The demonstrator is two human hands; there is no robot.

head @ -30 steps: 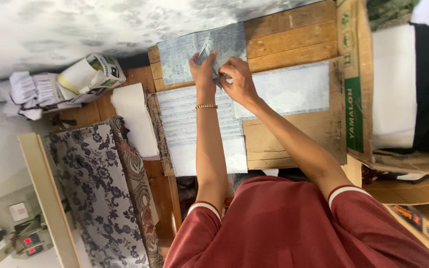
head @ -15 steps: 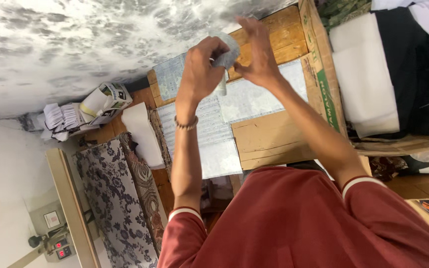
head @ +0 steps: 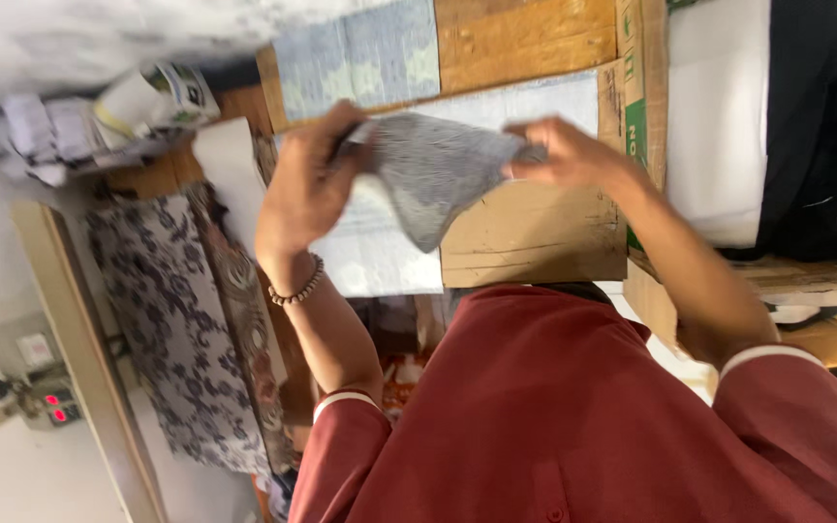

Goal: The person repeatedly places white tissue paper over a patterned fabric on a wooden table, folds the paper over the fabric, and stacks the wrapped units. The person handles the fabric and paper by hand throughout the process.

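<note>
1. Grey cloth [head: 433, 174], finely patterned, held stretched in the air at upper centre of the frame, above the bench [head: 535, 237]. Its lower edge droops to a point over the bench.
2. Left hand [head: 307, 189] grips the cloth's left end, fingers curled over the top edge. A bead bracelet [head: 297, 288] sits on that wrist.
3. Right hand [head: 569, 155] pinches the cloth's right end between thumb and fingers, right of centre.
4. Both forearms rise from maroon sleeves [head: 573, 416] with white cuffs; the maroon shirt fills the lower right of the frame.
5. Under the cloth, pale printed sheets [head: 380, 257] lie flat on the wooden bench; another bluish sheet [head: 356, 53] lies at top centre.
6. Cardboard box [head: 641, 116] stands at the bench's right edge, upper right.
7. White and black fabric stacks [head: 719, 126] lie beyond it, far upper right.
8. Dark floral fabric [head: 176, 329] hangs at the left side of the frame, beside a white folded piece [head: 230, 169].
9. Rolled papers [head: 142, 97] lie blurred at upper left.
10. A small device with red lights [head: 50, 407] sits at lower left.
</note>
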